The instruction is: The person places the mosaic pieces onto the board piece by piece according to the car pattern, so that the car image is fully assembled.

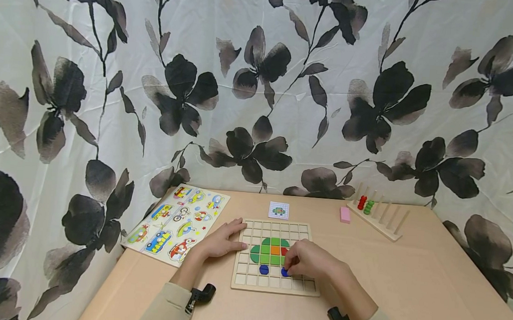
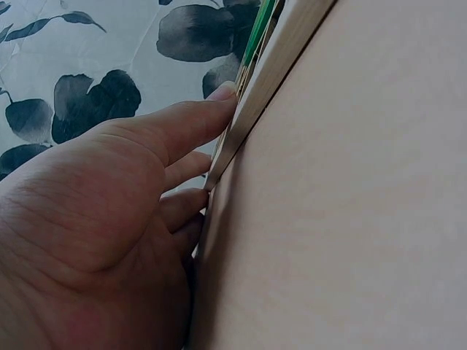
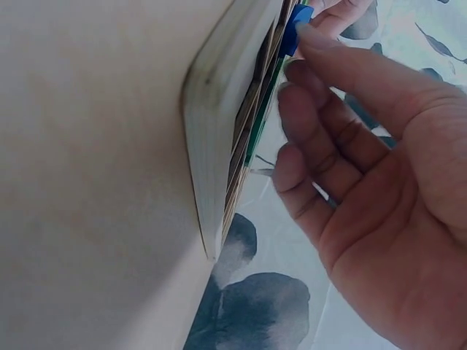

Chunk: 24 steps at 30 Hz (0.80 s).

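A square wooden grid board [image 1: 247, 281] lies on the table with flat coloured pieces in its cells: a green dome [image 1: 272, 241], an orange square [image 1: 275, 250], a partly covered red piece [image 1: 284, 251] and a blue round piece [image 1: 264, 269]. My right hand [image 1: 314, 260] is over the board's right half. Its thumb and fingertips pinch a second blue round piece [image 3: 295, 30] at the lower row; the hand hides the cells beneath. My left hand [image 1: 219, 240] rests against the board's left edge, fingers fairly straight, thumb touching the rim [image 2: 252, 91].
Behind the board lies a small pattern card [image 1: 278, 210]. A picture board of vehicles [image 1: 179, 222] is at the left. A pink block [image 1: 344, 215] and a wooden peg stand [image 1: 376, 219] with red and green beads are at the back right. A floral curtain [image 1: 261, 105] hangs behind the table.
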Motion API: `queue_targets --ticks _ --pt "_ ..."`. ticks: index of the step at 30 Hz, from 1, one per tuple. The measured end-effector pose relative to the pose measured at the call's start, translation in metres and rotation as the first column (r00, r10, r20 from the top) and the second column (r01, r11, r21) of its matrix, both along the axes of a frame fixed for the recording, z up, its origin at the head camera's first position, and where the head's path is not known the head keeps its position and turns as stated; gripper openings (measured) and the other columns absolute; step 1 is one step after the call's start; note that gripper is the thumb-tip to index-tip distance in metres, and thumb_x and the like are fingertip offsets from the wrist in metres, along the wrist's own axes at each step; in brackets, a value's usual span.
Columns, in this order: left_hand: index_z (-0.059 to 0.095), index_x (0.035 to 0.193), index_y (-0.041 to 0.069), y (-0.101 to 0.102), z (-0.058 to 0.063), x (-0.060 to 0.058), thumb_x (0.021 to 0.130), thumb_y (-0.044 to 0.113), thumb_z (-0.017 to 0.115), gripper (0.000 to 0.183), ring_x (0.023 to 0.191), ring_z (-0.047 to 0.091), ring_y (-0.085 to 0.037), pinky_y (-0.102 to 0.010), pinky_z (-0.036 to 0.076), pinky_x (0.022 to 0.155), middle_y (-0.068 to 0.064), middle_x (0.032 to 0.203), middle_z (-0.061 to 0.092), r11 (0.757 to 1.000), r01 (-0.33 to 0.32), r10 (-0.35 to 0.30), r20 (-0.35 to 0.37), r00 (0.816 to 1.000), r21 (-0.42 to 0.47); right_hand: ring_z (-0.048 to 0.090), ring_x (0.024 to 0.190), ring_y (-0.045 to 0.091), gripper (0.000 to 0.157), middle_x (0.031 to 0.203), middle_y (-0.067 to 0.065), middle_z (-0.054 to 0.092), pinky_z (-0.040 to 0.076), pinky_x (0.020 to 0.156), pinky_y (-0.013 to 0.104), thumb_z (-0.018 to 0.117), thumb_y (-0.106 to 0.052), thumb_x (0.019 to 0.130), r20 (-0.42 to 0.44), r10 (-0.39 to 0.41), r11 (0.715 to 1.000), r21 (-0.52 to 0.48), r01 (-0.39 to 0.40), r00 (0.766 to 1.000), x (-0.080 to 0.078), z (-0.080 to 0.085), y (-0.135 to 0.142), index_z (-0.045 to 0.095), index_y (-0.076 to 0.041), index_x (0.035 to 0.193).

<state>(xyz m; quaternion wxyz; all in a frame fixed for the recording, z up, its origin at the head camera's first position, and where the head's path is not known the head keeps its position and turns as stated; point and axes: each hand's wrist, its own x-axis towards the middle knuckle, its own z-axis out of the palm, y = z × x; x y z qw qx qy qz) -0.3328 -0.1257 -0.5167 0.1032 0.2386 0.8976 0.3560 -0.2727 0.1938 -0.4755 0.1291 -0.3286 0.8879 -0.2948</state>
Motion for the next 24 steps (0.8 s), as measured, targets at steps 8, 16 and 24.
queue_targets --ticks 8,16,24 --pt "0.045 0.158 0.012 -0.0013 -0.0002 0.0007 0.097 0.037 0.073 0.072 0.162 0.015 -0.036 -0.055 0.007 0.134 -0.014 0.173 0.024 1.000 -0.012 0.012 -0.004 1.000 -0.012 0.058 0.075 0.003 0.012 0.081 -0.011 0.068 0.053 0.067 0.019 0.085 -0.006 0.085 0.038 0.022 1.000 -0.015 -0.021 0.999 0.0001 -0.0017 -0.0007 0.083 -0.018 0.083" --pt "0.045 0.158 0.012 -0.0016 -0.0004 0.0010 0.097 0.039 0.073 0.073 0.162 0.015 -0.036 -0.055 0.007 0.134 -0.015 0.173 0.024 1.000 -0.015 0.015 -0.011 1.000 -0.014 0.058 0.074 0.004 0.013 0.084 -0.010 0.071 0.054 0.068 0.019 0.083 -0.004 0.086 0.010 0.003 1.000 -0.004 -0.003 1.000 -0.0011 -0.0010 0.0009 0.083 -0.016 0.089" --pt "0.045 0.158 0.013 -0.0004 -0.0009 -0.0003 0.097 0.040 0.072 0.073 0.162 0.017 -0.035 -0.053 0.008 0.134 -0.014 0.173 0.024 1.000 -0.015 0.015 -0.016 1.000 -0.023 0.060 0.087 0.011 0.011 0.092 -0.014 0.070 0.055 0.077 0.023 0.080 -0.018 0.092 -0.019 -0.106 0.994 0.003 0.106 0.994 -0.0039 0.0004 0.0084 0.082 -0.018 0.103"
